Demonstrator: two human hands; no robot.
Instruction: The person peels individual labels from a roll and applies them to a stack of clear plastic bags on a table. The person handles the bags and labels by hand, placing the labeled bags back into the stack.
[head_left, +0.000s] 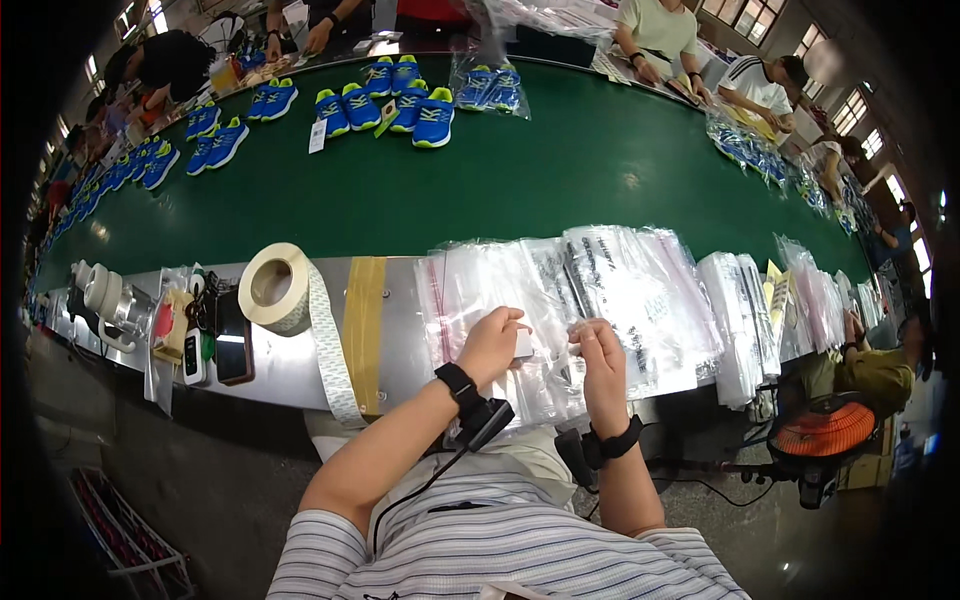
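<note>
To the right of the roll (296,295), past the tape (365,330), a clear bag (545,385) lies right under both hands. Its long axis seems to run from the person's body toward the belt (560,190), which stretches beyond the roll. The left hand (490,345) is the one nearer the roll, its fingers drawn narrow about a small white tag (523,343); whether that sits in the bag or on top, I cannot tell. The right hand (604,365), farther right of the roll, seems to pinch the film between thumb and forefinger. So the tag lies just left of the right fingertips, apart from them. The bag's near end reaches the bench's (275,375) edge on the person's side of the roll. A stack (640,300) crowds the right hand on its side away from the roll; toward the roll, tape and bare metal give the left hand more room. Shoes (433,118) stand well beyond the roll.
</note>
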